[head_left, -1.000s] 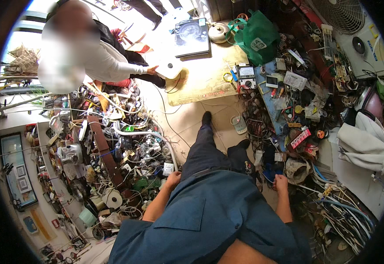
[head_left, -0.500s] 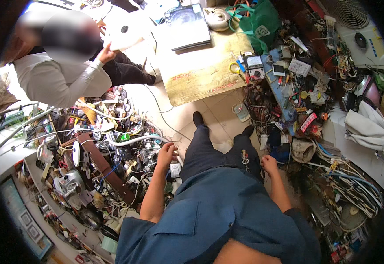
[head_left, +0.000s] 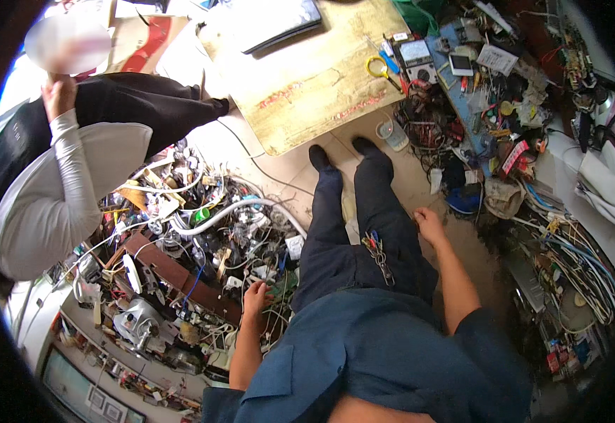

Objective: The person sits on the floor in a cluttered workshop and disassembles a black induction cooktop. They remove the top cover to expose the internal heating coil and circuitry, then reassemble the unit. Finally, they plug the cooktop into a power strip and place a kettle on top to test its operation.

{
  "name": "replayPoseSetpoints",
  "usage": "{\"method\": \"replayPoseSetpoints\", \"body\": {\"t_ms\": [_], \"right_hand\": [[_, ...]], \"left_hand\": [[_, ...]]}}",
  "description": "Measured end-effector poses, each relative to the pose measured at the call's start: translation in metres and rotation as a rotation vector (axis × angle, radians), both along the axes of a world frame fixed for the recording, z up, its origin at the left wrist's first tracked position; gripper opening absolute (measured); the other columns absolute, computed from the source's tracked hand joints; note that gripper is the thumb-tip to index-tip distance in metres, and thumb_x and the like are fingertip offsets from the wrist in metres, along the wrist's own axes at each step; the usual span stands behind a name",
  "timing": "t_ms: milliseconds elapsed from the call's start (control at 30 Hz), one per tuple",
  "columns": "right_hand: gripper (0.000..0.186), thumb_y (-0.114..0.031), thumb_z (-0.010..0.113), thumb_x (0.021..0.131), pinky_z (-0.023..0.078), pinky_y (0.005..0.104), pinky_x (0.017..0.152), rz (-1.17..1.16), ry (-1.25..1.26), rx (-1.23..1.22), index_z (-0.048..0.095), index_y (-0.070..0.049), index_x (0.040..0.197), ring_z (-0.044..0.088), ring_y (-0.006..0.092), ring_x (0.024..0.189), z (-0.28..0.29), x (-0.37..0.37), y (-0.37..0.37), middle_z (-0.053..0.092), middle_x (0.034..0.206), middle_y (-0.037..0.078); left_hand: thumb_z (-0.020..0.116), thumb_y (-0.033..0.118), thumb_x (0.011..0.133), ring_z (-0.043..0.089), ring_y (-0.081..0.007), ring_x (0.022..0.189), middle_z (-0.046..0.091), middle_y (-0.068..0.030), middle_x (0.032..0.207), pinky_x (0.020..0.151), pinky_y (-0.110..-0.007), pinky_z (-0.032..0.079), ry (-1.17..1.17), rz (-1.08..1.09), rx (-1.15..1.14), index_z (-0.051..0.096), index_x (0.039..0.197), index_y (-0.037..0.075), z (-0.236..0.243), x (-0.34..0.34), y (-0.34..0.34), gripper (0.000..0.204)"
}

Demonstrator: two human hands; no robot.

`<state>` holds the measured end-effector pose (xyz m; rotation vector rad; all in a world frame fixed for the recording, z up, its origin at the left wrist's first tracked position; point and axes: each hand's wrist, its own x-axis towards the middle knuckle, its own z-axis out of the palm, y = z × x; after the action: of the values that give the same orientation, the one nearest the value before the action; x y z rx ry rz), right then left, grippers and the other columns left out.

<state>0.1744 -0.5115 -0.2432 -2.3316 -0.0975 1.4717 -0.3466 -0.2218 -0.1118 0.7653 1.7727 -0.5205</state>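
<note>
My left hand (head_left: 254, 300) hangs low at my left side, just over the edge of a heap of cables and small parts (head_left: 216, 240). Its fingers are loosely bent and I see nothing in them. Out from my right thigh, my right hand (head_left: 430, 225) hangs above the tiled floor (head_left: 364, 134), fingers slack and likewise with nothing visible in them. Neither hand touches anything that I can make out. A bunch of keys on a clip (head_left: 380, 259) dangles from my waist between them.
Ahead stands a worn wooden table (head_left: 307, 92) with a flat black-edged device (head_left: 279, 25), a yellow-rimmed magnifying glass (head_left: 376, 66) and a multimeter (head_left: 417, 59). A person in a pale top (head_left: 82, 183) is at the left. Coiled cables (head_left: 568, 261) lie right; a cord (head_left: 265, 176) crosses the floor.
The view has shifted closer to the table. My left hand has swung back and my right hand forward. The other person's hand has risen to their head and no longer holds the white object.
</note>
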Motion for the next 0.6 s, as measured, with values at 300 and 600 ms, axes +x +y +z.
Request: {"method": "replayPoseSetpoints", "body": {"t_ms": [300, 600], "right_hand": [[0.022, -0.020, 0.058, 0.105, 0.053, 0.0334, 0.072, 0.011, 0.396, -0.237, 0.066, -0.003, 0.116, 0.064, 0.0168, 0.077, -0.138, 0.050, -0.010, 0.069, 0.091, 0.005], [0.019, -0.020, 0.059, 0.103, 0.050, 0.0359, 0.066, 0.166, 0.584, -0.285, 0.068, -0.003, 0.107, 0.062, 0.0197, 0.075, -0.277, 0.010, -0.159, 0.067, 0.089, 0.006]], "left_hand": [[0.061, 0.012, 0.104, 0.066, -0.0114, 0.075, 0.073, -0.0089, 0.099, 0.067, -0.026, 0.051, -0.063, -0.325, 0.292, 0.061, 0.129, 0.000, -0.042, 0.167, 0.011, 0.028], [0.076, 0.026, 0.090, 0.073, -0.0335, 0.101, 0.072, -0.0176, 0.117, 0.086, -0.044, 0.057, -0.360, -0.768, -0.168, 0.057, 0.135, 0.005, -0.292, 0.288, -0.052, 0.053]]}}
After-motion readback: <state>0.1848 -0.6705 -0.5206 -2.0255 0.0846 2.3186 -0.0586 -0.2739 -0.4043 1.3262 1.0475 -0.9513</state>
